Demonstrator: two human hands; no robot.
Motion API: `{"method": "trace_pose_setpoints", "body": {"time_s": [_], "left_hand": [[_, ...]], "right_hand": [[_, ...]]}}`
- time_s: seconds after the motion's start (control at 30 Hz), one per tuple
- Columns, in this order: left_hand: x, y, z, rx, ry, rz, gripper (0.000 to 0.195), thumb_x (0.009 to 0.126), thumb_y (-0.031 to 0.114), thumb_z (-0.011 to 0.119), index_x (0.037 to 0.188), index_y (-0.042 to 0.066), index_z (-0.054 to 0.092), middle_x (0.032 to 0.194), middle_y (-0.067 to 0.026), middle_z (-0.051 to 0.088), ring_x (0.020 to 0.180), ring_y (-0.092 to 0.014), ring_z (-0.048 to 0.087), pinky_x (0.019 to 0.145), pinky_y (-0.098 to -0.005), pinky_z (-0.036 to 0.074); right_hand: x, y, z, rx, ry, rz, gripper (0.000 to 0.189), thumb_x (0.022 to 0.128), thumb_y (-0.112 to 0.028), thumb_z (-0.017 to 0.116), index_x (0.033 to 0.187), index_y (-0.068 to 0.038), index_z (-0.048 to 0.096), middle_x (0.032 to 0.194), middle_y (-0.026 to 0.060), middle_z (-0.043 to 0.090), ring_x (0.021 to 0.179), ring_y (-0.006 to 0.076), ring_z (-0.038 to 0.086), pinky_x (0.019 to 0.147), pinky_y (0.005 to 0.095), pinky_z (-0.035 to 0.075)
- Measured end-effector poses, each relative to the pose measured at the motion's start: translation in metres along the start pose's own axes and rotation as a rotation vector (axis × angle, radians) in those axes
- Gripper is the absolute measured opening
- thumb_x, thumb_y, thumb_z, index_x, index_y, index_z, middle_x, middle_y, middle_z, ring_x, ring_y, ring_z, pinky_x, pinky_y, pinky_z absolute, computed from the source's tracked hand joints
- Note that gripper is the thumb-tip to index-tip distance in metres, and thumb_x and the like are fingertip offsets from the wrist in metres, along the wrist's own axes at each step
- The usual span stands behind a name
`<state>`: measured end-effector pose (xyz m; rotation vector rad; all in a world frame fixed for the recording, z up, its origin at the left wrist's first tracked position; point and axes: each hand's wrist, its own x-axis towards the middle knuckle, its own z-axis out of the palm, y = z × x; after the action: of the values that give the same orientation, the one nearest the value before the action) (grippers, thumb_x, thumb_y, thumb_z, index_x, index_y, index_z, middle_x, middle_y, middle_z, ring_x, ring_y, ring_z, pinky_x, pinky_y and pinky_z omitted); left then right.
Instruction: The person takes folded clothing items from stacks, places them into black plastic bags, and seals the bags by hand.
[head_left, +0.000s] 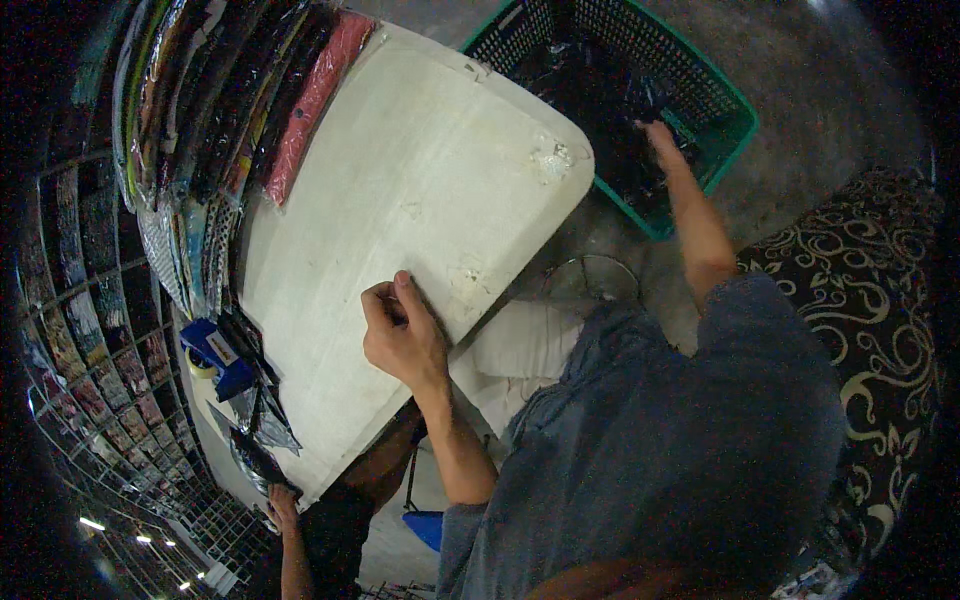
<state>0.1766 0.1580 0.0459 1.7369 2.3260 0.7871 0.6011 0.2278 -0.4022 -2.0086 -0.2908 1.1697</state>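
My left hand (405, 337) rests at the near edge of the white table (337, 247), fingers loosely curled in towards the palm and the thumb raised. I see nothing held in it. To the right, my right arm reaches down into a green perforated plastic basket (739, 142). Inside, my right hand (657, 139) is among dark items in shiny clear wrapping (592, 97). Its fingertips are lost against the dark contents, so whether it grips one of them is hidden.
Bagged folded textiles (225, 97), one of them red (319, 105), line the table's far side. A blue tape dispenser (217, 358) stands near dark plastic packets (262, 420). Another person's hand (283, 506) touches the table's lower-left corner. Wire-grid racks (112, 322) stand beyond; patterned fabric (862, 300) lies right.
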Motion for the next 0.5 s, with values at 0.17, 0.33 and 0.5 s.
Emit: {"method": "trace_pose_setpoints", "body": {"time_s": [0.17, 0.33, 0.5], "left_hand": [[0.005, -0.004, -0.005, -0.047, -0.028, 0.011, 0.031, 0.095, 0.03, 0.064, 0.082, 0.002, 0.06, 0.059, -0.0063, 0.059, 0.054, -0.012, 0.049, 0.052, -0.0293, 0.041], [-0.001, -0.005, 0.0, -0.001, -0.008, -0.006, 0.031, 0.096, 0.029, 0.064, 0.082, 0.002, 0.06, 0.059, -0.0057, 0.059, 0.053, -0.011, 0.048, 0.052, -0.0283, 0.041], [0.0, -0.002, -0.001, -0.047, -0.004, -0.016, 0.031, 0.095, 0.029, 0.065, 0.082, 0.002, 0.061, 0.058, -0.0053, 0.059, 0.053, -0.011, 0.049, 0.052, -0.0284, 0.042]], "right_hand": [[0.062, 0.085, -0.015, -0.015, 0.07, -0.031, 0.041, 0.085, -0.026, 0.07, 0.113, 0.003, 0.061, 0.107, 0.0163, 0.065, 0.101, 0.0284, 0.06, 0.089, 0.0477, 0.047], [0.025, 0.076, -0.03, 0.352, -0.016, 0.125, 0.048, 0.079, -0.019, 0.074, 0.118, 0.003, 0.058, 0.113, 0.0177, 0.063, 0.102, 0.034, 0.06, 0.086, 0.0533, 0.048], [0.032, 0.09, -0.047, 0.08, 0.254, 0.023, 0.056, 0.075, -0.017, 0.078, 0.122, 0.003, 0.055, 0.117, 0.0193, 0.062, 0.107, 0.035, 0.06, 0.091, 0.0499, 0.047]]}}
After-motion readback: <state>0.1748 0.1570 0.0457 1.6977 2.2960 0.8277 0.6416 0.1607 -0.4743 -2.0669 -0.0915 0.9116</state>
